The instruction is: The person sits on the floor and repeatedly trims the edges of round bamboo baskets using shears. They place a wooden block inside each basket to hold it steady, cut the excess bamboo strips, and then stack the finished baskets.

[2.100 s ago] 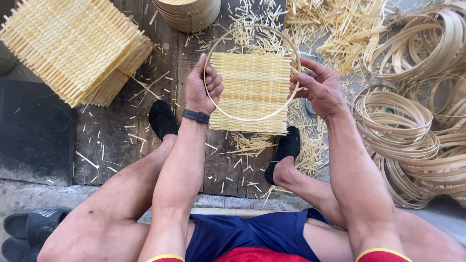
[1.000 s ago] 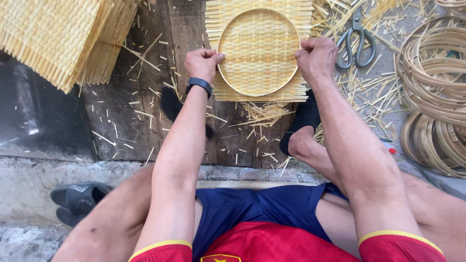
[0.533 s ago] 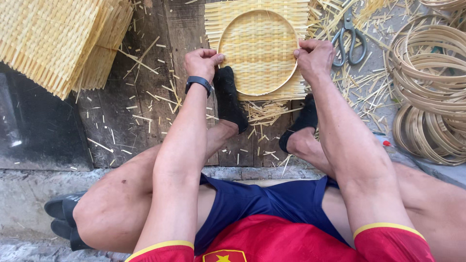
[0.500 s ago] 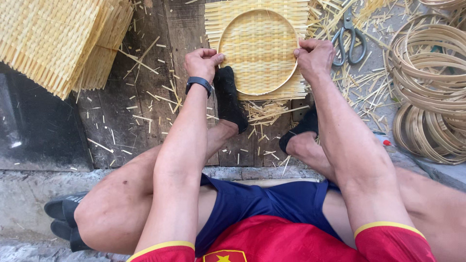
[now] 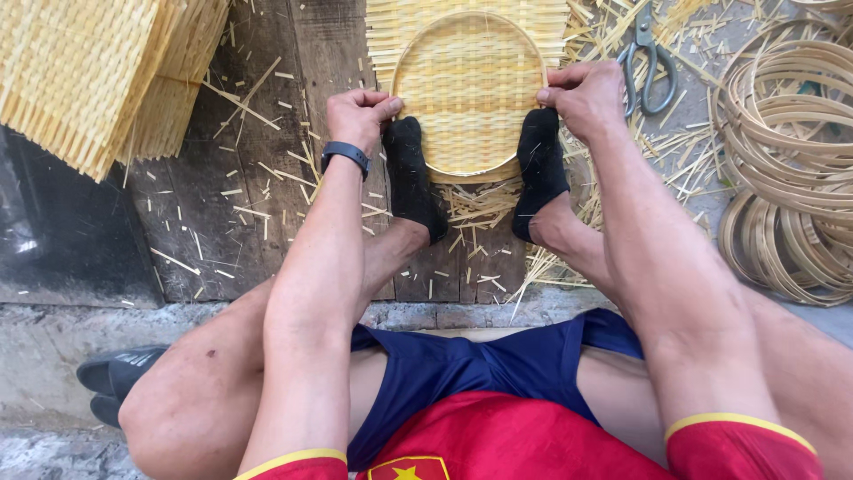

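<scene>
A square woven bamboo mat (image 5: pixel 469 84) lies on a dark wooden board, with a round bamboo hoop (image 5: pixel 469 169) pressed down onto it. My left hand (image 5: pixel 357 114) is closed on the hoop's left rim; a black band sits on that wrist. My right hand (image 5: pixel 582 93) is closed on the hoop's right rim. Both feet in black socks press on the hoop: the left foot (image 5: pixel 410 178) at its lower left, the right foot (image 5: pixel 539 169) at its lower right.
A stack of woven mats (image 5: pixel 98 71) lies at the upper left. Scissors (image 5: pixel 653 58) rest right of the mat. Coils of bamboo hoops (image 5: pixel 791 151) fill the right side. Bamboo offcuts litter the wooden board (image 5: pixel 240 204). Black sandals (image 5: pixel 111 382) sit at the lower left.
The hoop went from held above the mat to pressed onto it. Both feet have moved up onto the hoop's lower rim. The hands stay on its two sides.
</scene>
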